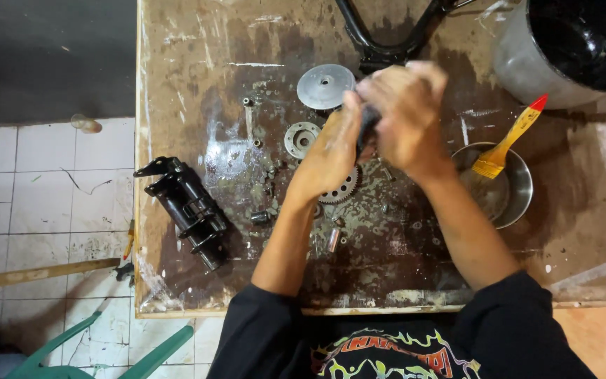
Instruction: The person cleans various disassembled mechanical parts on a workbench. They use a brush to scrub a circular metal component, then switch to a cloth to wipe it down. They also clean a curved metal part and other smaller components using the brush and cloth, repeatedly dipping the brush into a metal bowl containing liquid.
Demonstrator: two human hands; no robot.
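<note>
Black long sleeves pushed up the forearms; black shirt bears a colourful print.

Lighting and image quality: even overhead light, moderate brightness, local motion blur.

Light falls from above onto the desk (pixel 198 63), producing pale glare on wet and worn patches of its surface. The metal bowl (pixel 520 184) and the steel pot (pixel 520 60) carry soft highlights. Shadows are short and diffuse. The right hand (pixel 405 116) is smeared by motion blur; the left hand (pixel 331 151) is slightly soft. The upper-left corner is dark. Static parts are sharp.
</note>
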